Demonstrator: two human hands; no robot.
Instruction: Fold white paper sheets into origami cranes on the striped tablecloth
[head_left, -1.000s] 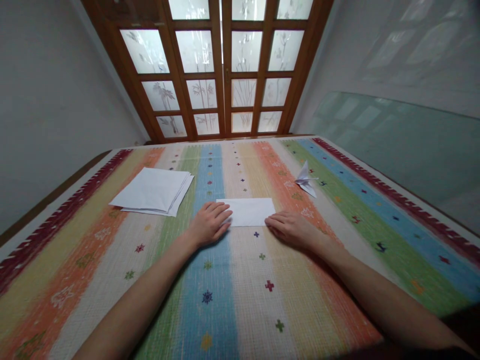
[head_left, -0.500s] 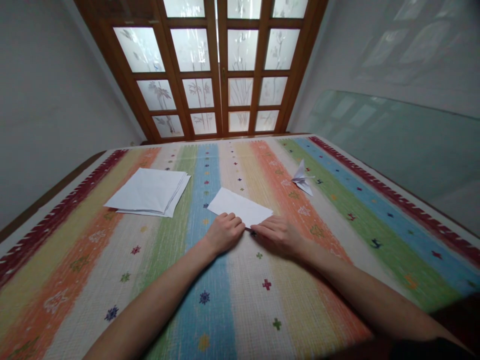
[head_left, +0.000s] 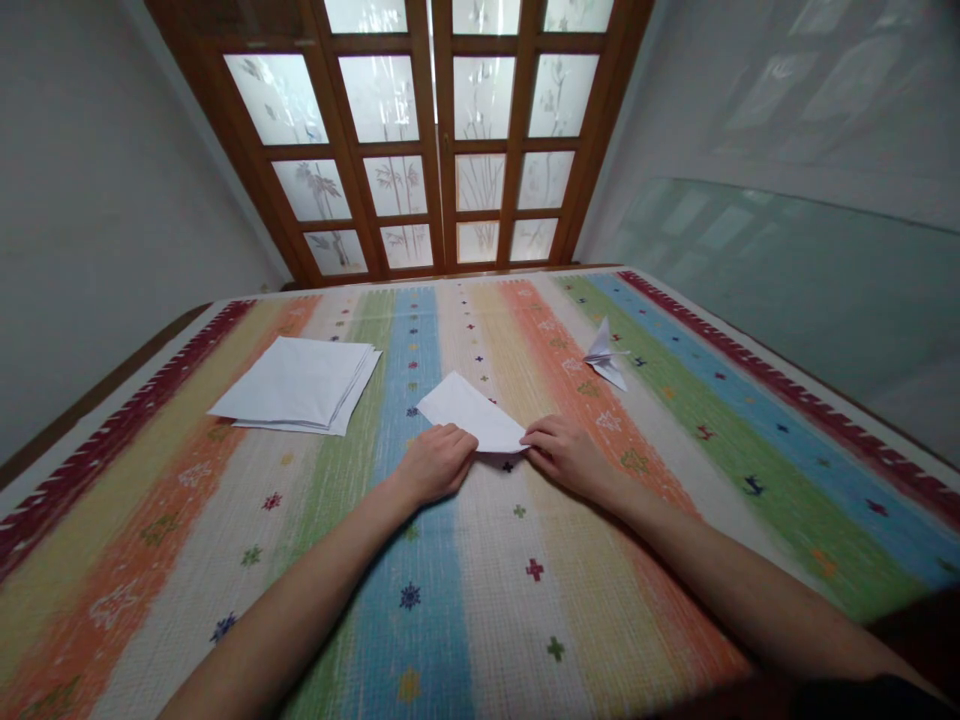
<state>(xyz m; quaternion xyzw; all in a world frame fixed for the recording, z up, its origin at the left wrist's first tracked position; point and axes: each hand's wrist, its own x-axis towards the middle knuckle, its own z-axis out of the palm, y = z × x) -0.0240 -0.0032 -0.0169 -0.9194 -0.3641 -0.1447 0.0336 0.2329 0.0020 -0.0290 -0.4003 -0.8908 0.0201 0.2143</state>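
Note:
A folded sheet of white paper (head_left: 480, 415) lies at the middle of the striped cloth, its near edge raised slightly off the surface. My left hand (head_left: 439, 462) is closed on the paper's near left part, fingers curled over it. At the paper's right corner, my right hand (head_left: 564, 452) pinches the tip between thumb and fingers. The thumb of my left hand is hidden.
A stack of white paper sheets (head_left: 296, 382) lies to the left. Off to the right sits a folded paper crane (head_left: 604, 357). The striped tablecloth (head_left: 502, 620) covers the table, with wood-framed glass doors (head_left: 442, 150) beyond it.
My right hand has moved slightly right and up, and the left hand a little left. The paper's outline has gone from a rectangle to a shape narrowing towards its right corner.

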